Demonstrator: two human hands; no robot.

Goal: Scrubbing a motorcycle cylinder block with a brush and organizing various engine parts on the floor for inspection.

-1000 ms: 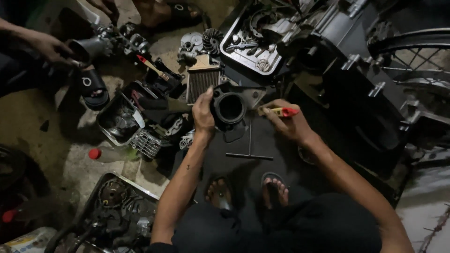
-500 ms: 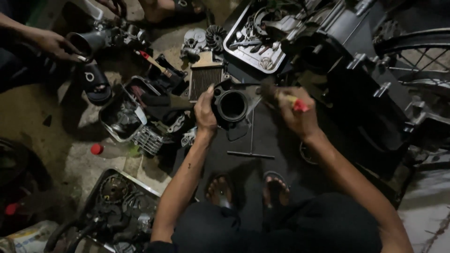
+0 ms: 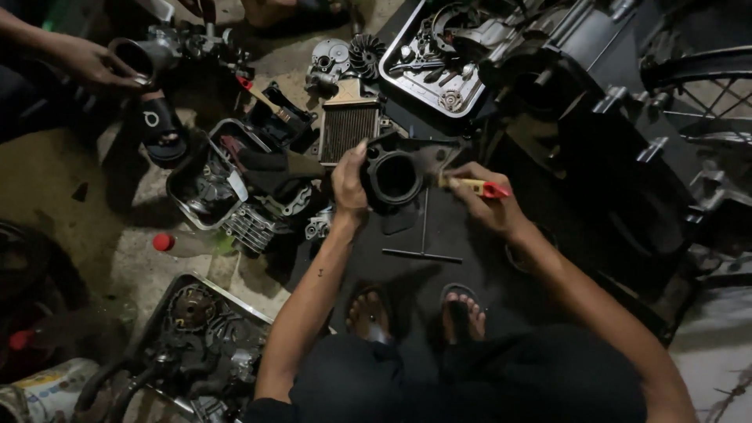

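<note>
A person squats in sandals on a dark mat (image 3: 470, 235), a T-handle wrench (image 3: 424, 239) lying on it just ahead of the feet. The left hand (image 3: 349, 185) is curled closed around the rim of a black ring-shaped engine part (image 3: 394, 177) held above the mat, while the right hand (image 3: 479, 200) is pinched tight on a yellow-and-red tool (image 3: 475, 186) whose tip meets the part's right side. Farther off lie a small finned radiator (image 3: 351, 125), a metal tray of parts (image 3: 392, 74) and another person's hand (image 3: 90, 63) on a metal cylinder (image 3: 149, 55).
</note>
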